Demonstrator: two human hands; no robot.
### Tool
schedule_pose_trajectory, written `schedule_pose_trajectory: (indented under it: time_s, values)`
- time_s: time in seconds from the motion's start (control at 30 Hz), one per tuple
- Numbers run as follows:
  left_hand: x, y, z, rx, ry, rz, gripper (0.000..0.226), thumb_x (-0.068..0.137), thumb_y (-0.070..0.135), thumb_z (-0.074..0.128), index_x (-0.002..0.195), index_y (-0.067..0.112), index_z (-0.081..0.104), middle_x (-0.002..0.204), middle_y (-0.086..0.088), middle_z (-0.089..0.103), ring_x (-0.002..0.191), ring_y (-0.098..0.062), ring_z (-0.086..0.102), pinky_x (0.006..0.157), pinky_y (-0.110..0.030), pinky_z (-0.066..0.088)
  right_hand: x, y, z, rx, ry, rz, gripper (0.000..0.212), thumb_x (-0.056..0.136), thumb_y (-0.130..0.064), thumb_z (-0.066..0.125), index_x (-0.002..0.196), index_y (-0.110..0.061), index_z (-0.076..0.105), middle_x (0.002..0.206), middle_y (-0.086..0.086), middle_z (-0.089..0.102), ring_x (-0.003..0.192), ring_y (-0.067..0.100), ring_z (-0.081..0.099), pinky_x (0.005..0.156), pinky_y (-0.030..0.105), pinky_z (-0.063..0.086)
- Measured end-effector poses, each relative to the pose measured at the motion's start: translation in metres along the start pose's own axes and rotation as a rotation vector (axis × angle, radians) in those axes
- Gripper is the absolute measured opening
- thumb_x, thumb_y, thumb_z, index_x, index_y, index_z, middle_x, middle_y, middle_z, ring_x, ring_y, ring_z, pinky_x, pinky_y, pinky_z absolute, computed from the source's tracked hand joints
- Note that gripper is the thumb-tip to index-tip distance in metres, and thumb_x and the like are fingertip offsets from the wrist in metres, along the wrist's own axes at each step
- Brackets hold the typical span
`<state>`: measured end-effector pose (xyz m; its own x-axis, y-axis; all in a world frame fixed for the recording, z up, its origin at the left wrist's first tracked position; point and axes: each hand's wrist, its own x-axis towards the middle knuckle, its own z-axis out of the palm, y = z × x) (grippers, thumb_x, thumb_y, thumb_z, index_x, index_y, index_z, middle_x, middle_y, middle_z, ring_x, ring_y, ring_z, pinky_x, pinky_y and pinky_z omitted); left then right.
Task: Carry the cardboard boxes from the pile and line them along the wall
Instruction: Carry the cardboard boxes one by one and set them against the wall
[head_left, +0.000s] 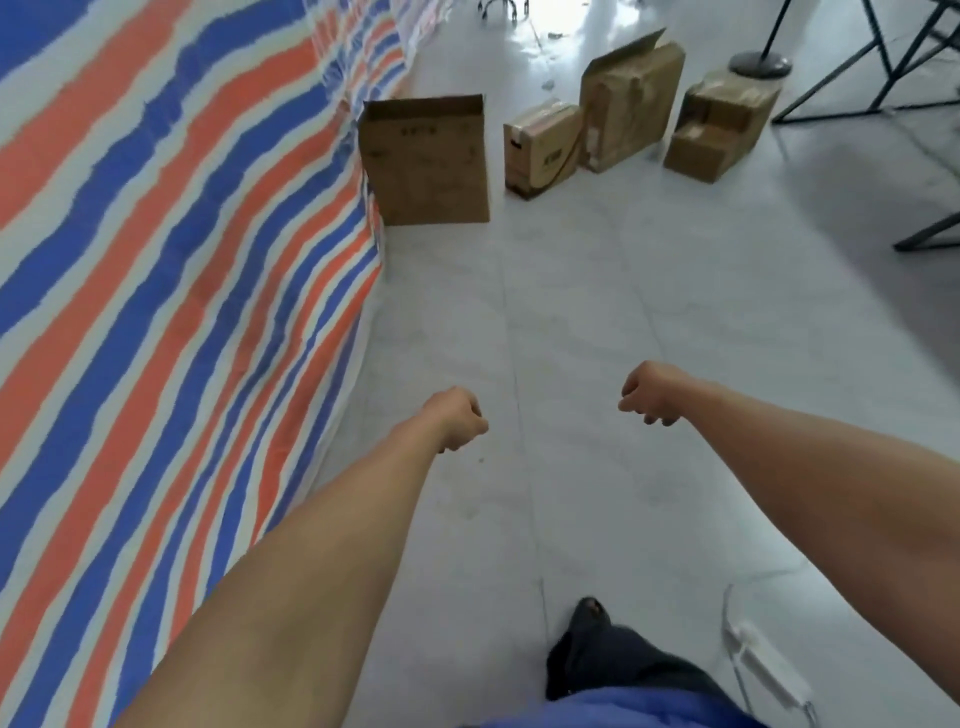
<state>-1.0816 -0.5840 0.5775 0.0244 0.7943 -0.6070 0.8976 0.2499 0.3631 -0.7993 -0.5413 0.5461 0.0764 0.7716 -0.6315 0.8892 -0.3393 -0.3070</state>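
A tall open cardboard box (428, 161) stands on the floor against the striped tarpaulin wall (171, 270). To its right stand a small taped box (540, 150), a tall open box (628, 104) and a squat box (719, 124), away from the wall. My left hand (460, 418) and my right hand (649, 395) are stretched out over the bare floor, well short of the boxes. Both have curled fingers and hold nothing.
The pale tiled floor (597, 291) runs between me and the boxes. Black metal frame legs (883, 78) and a round stand base (761, 65) stand at the far right. A white cable and plug (763, 660) lies near my dark shoe (587, 644).
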Motion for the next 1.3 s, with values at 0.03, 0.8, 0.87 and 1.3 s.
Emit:
schedule_pose_trajectory:
  time_s: [0.03,0.8,0.87,1.3]
  values:
    - [0.022,0.014,-0.015,-0.017,0.012,0.005,0.022,0.095,0.027,0.058,0.107,0.010,0.066,0.100,-0.014,0.069,0.095,-0.031,0.068,0.076,-0.035,0.055,0.023,-0.008,-0.025,-0.009,0.008,-0.005,0.027,0.092,-0.020,0.068,0.115,-0.007,0.065,0.103,0.016,0.069,0.089,0.028,0.073,0.066,0.035,0.058]
    - [0.492,0.082,-0.403,-0.070,0.035,-0.083,0.029,0.099,0.027,0.055,0.120,0.008,0.062,0.108,-0.012,0.066,0.094,-0.024,0.066,0.087,-0.037,0.057,0.468,-0.292,-0.323,0.021,0.066,-0.099,0.025,0.091,-0.024,0.067,0.112,-0.010,0.068,0.100,0.017,0.073,0.089,0.030,0.073,0.072,0.039,0.060]
    - [0.533,0.096,-0.427,-0.089,0.023,-0.073,0.030,0.099,0.027,0.055,0.121,0.008,0.062,0.108,-0.012,0.066,0.094,-0.024,0.066,0.087,-0.036,0.057,0.508,-0.307,-0.348,0.040,0.064,-0.081,0.026,0.092,-0.023,0.067,0.113,-0.009,0.066,0.102,0.018,0.072,0.090,0.031,0.073,0.073,0.039,0.060]
    - [0.808,0.190,-0.583,-0.181,0.046,-0.189,0.028,0.099,0.027,0.054,0.119,0.008,0.061,0.108,-0.012,0.064,0.093,-0.024,0.065,0.087,-0.036,0.057,0.811,-0.409,-0.536,-0.037,-0.042,-0.091,0.031,0.094,-0.021,0.065,0.119,-0.004,0.063,0.103,0.019,0.070,0.092,0.031,0.071,0.064,0.034,0.056]
